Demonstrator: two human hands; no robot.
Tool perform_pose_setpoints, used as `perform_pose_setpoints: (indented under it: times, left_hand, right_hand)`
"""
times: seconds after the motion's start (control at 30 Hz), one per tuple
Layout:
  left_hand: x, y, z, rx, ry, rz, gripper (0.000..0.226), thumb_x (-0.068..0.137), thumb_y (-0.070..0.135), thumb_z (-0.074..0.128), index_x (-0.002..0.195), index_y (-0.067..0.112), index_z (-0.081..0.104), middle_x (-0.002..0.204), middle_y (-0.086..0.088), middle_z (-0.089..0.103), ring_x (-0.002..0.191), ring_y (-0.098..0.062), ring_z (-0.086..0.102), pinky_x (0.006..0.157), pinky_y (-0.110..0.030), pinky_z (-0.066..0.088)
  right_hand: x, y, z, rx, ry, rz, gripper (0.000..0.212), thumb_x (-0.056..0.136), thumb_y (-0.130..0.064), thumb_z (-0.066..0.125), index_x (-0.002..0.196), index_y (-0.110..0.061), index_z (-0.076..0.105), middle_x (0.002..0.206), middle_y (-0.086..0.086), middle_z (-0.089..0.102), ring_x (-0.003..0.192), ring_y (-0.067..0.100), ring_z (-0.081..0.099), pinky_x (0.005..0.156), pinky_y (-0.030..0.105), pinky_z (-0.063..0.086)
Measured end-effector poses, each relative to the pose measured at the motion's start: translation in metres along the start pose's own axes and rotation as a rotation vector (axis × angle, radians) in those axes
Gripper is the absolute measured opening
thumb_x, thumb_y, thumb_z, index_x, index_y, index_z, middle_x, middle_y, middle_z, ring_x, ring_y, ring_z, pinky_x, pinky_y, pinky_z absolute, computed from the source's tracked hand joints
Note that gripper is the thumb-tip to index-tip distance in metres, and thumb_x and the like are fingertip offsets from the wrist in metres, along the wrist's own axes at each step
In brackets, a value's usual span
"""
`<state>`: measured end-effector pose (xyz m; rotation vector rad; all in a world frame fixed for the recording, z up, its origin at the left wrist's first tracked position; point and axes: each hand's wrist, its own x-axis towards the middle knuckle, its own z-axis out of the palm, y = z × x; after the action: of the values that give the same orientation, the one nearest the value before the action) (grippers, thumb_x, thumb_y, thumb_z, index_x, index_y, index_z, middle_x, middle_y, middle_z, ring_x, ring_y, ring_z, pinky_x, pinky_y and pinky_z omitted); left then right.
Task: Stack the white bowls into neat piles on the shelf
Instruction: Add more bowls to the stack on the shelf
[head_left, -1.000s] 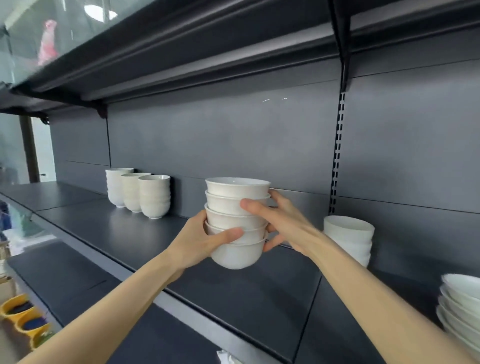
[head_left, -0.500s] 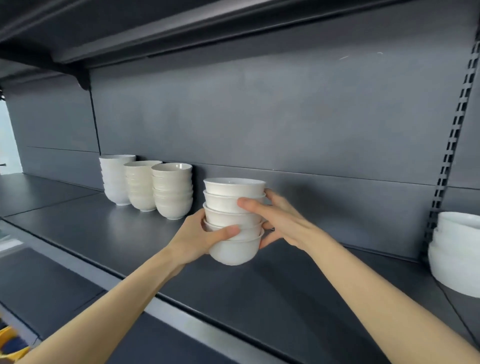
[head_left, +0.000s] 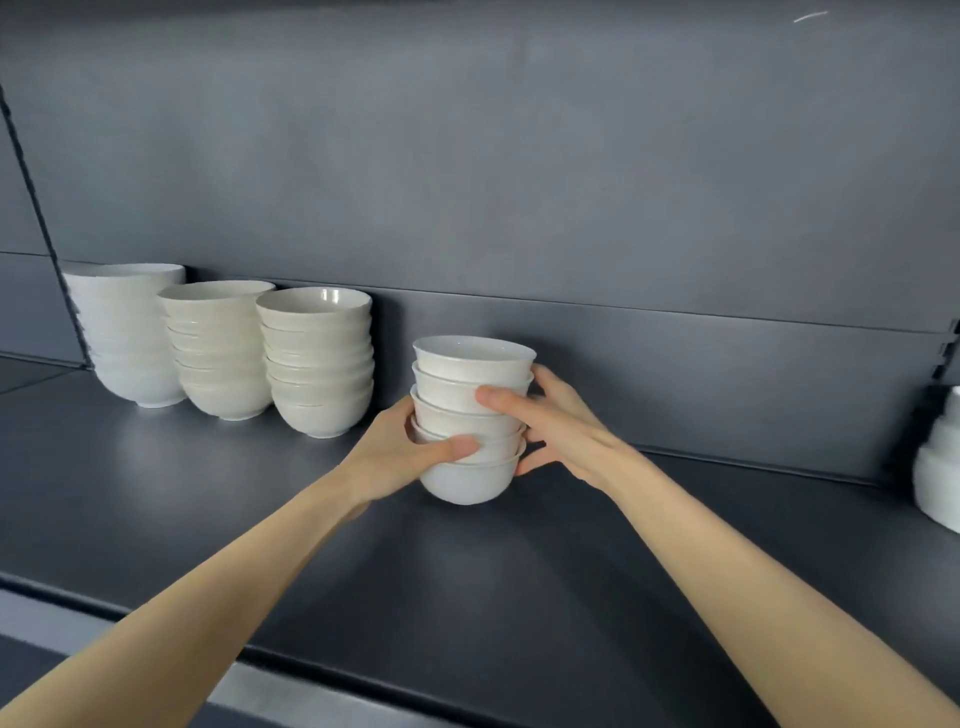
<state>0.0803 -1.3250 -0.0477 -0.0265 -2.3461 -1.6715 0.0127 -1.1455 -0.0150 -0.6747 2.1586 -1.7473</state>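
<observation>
A pile of several white bowls (head_left: 470, 374) is held between both my hands over the dark shelf (head_left: 467, 571). My left hand (head_left: 395, 452) grips its left side, thumb across the lower bowls. My right hand (head_left: 550, 421) wraps the right side, thumb on the front. The bottom bowl sits at or just above the shelf surface; contact cannot be told. Three finished piles stand to the left against the back panel: a white pile (head_left: 130, 332), a middle pile (head_left: 221, 348) and a third pile (head_left: 317, 358).
Another white bowl pile (head_left: 940, 462) stands blurred at the right edge. The grey back panel (head_left: 519, 182) rises right behind the piles. The shelf's front lip (head_left: 260, 660) runs across the bottom, with bare shelf between the held pile and the right one.
Both hands have carried the pile leftward and lower, closer to the three standing piles. The view has moved left and nearer, so the right pile now sits at the edge.
</observation>
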Motion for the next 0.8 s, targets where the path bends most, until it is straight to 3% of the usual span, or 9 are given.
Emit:
perform_pose_setpoints:
  times: [0.17,0.3,0.37,0.47,0.63,0.8]
  left_hand:
    - [0.028,-0.018,-0.013,0.005,-0.017,0.007,0.066,0.058,0.038,0.086,0.114,0.036,0.052,0.104,0.019,0.067,0.09,0.013,0.062,0.067,-0.006,0.048]
    - [0.045,-0.029,-0.024,-0.016,-0.045,0.025,0.067,0.058,0.035,0.087,0.114,0.038,0.05,0.105,0.019,0.066,0.089,0.016,0.061,0.067,-0.003,0.046]
    - [0.053,-0.036,-0.033,-0.033,-0.08,0.015,0.074,0.055,0.039,0.089,0.118,0.038,0.049,0.108,0.018,0.067,0.097,0.012,0.061,0.075,-0.009,0.049]
    - [0.065,-0.048,-0.048,-0.073,-0.165,0.003,0.084,0.057,0.042,0.086,0.131,0.035,0.046,0.121,0.015,0.065,0.114,-0.004,0.059,0.094,-0.029,0.05]
    - [0.072,-0.057,-0.061,-0.046,-0.11,0.049,0.064,0.072,0.026,0.082,0.126,0.03,0.048,0.112,0.021,0.062,0.103,0.006,0.059,0.077,-0.01,0.049]
    - [0.071,-0.074,-0.067,-0.044,0.034,0.1,0.075,0.063,0.044,0.082,0.128,0.02,0.053,0.118,0.011,0.064,0.111,-0.007,0.059,0.097,-0.034,0.05]
  right_hand:
    - [0.031,0.009,0.007,-0.008,0.029,0.009,0.069,0.076,-0.041,0.076,0.135,-0.028,0.043,0.118,-0.001,0.064,0.107,0.023,0.063,0.076,0.05,0.059]
    - [0.05,0.009,0.014,-0.018,0.044,0.005,0.071,0.074,-0.041,0.077,0.135,-0.029,0.042,0.118,-0.001,0.064,0.107,0.022,0.063,0.079,0.05,0.058]
    - [0.057,0.008,0.02,-0.025,0.055,0.009,0.072,0.074,-0.041,0.078,0.135,-0.03,0.042,0.119,-0.001,0.064,0.108,0.02,0.062,0.08,0.05,0.058]
    - [0.067,0.009,0.034,-0.033,0.1,-0.001,0.07,0.074,-0.04,0.078,0.133,-0.032,0.042,0.119,-0.005,0.064,0.109,0.015,0.062,0.083,0.048,0.057]
    - [0.073,0.007,0.052,-0.017,0.175,0.006,0.069,0.075,-0.038,0.077,0.134,-0.034,0.041,0.118,-0.007,0.063,0.108,0.012,0.061,0.081,0.043,0.058]
    - [0.077,0.004,0.073,-0.02,0.268,0.009,0.076,0.073,-0.041,0.078,0.138,-0.034,0.039,0.124,-0.007,0.059,0.112,0.014,0.058,0.085,0.047,0.056]
